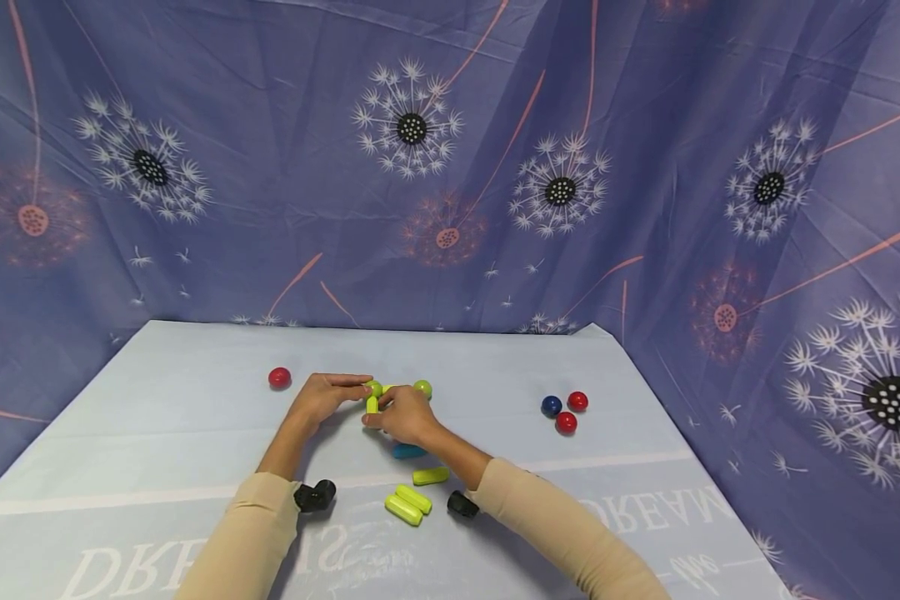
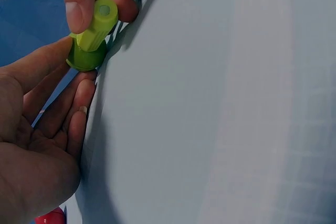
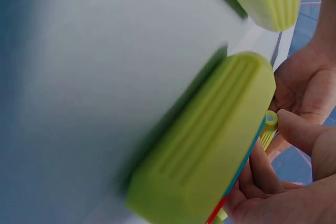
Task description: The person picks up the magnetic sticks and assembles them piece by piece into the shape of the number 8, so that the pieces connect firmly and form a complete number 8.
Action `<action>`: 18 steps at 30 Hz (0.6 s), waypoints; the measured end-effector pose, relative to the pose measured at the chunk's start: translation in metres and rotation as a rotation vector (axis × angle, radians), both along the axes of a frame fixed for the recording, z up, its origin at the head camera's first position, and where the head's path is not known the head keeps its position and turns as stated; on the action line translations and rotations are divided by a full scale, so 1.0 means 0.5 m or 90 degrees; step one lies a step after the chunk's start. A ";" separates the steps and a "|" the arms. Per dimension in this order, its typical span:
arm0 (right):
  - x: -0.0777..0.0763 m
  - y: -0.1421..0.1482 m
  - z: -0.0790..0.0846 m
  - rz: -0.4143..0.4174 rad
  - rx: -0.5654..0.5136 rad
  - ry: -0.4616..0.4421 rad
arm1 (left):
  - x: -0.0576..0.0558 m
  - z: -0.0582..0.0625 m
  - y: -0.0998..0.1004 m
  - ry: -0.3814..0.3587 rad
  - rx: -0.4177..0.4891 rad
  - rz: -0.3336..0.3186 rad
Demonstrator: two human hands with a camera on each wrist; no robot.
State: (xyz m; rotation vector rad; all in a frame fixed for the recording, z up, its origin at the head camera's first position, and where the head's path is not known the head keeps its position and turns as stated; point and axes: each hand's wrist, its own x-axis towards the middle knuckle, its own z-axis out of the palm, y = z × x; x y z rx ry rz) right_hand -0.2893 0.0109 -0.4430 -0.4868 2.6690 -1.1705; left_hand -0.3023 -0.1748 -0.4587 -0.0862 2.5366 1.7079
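In the head view my left hand (image 1: 324, 402) holds a green ball (image 1: 376, 389) at the back middle of the table. My right hand (image 1: 407, 414) pinches a yellow-green rod (image 1: 372, 406) between thumb and fingers, its far end against that ball. The left wrist view shows the rod (image 2: 97, 30) sitting tilted on the ball (image 2: 85, 60), with left fingers on the ball's side and below it. A second green ball (image 1: 422, 389) lies just beyond the right hand, and part of another yellow-green bar shows between the two balls. A blue rod (image 1: 408, 451) lies below the right hand.
Three loose yellow-green rods (image 1: 431, 476) lie nearer the front, between the forearms. A red ball (image 1: 280, 378) sits to the left. On the right are a blue ball (image 1: 551, 406) and two red balls (image 1: 566, 423). A patterned curtain (image 1: 450, 167) hangs behind the table.
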 end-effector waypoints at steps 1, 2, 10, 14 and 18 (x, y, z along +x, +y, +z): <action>0.000 0.000 0.001 0.000 0.000 -0.001 | 0.000 0.000 0.000 0.001 -0.001 -0.001; 0.000 0.001 0.001 0.001 0.002 -0.002 | 0.000 0.000 0.000 0.001 0.000 0.000; -0.017 0.018 0.021 -0.001 0.029 0.012 | 0.001 -0.002 0.001 -0.011 0.008 -0.005; -0.035 0.025 0.039 -0.032 -0.005 0.048 | 0.000 -0.002 0.000 -0.012 0.010 -0.002; -0.053 0.029 0.047 -0.051 -0.024 0.092 | -0.002 -0.004 0.000 -0.006 0.002 -0.002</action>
